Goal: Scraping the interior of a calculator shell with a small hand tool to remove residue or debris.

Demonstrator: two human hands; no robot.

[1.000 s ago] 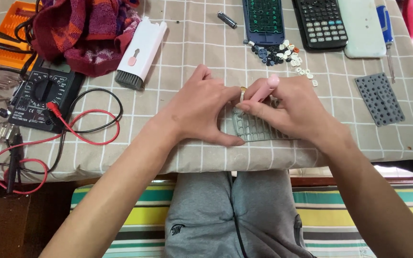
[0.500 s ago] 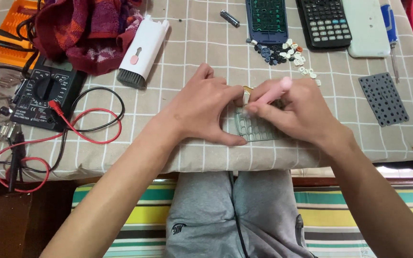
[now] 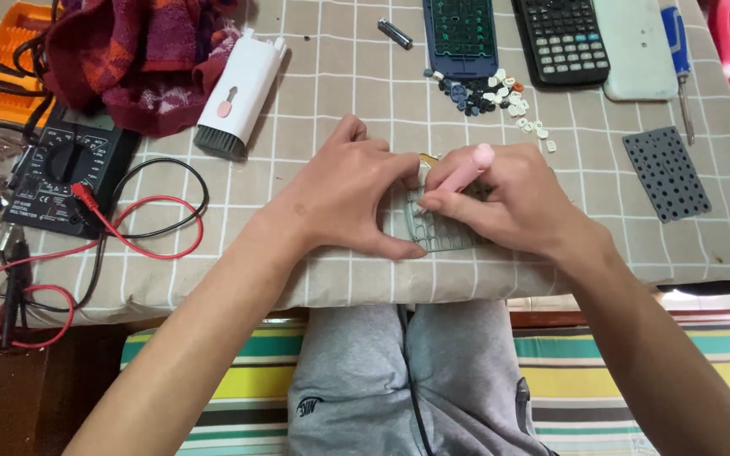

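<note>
Broadly spread beneath everything, a beige checked tablecloth [image 3: 314,84] over the table, with grey-trousered knees and a striped cushion below its near edge. At the far left, a heap of red and purple cloth [image 3: 137,59], partly over an orange tray [image 3: 2,59]. Just below, a black multimeter [image 3: 57,173], its red and black leads [image 3: 141,232] looping across the cloth and over the edge. Beside the cloth heap, a white cleaning brush [image 3: 238,89] lying slantwise, bristles nearest. Along the far edge, an opened blue calculator shell [image 3: 460,38], a whole black calculator [image 3: 563,42], a pale back cover [image 3: 640,46] and a blue-handled screwdriver [image 3: 678,63]. Right of centre, a dark grey rubber key mat [image 3: 666,173], lying flat and well apart from the hands. Between shell and hands, a scatter of loose small keys [image 3: 492,93]; farther up, one small battery [image 3: 394,34].

Near the front edge, at the middle: left hand [image 3: 348,198] pressed flat on a pale translucent keypad panel [image 3: 437,232], thumb along its near side, pinning it to the cloth. Right hand [image 3: 521,207] closed around a slim pink tool [image 3: 462,173], tip down on the panel, hand covering the panel's right part.
</note>
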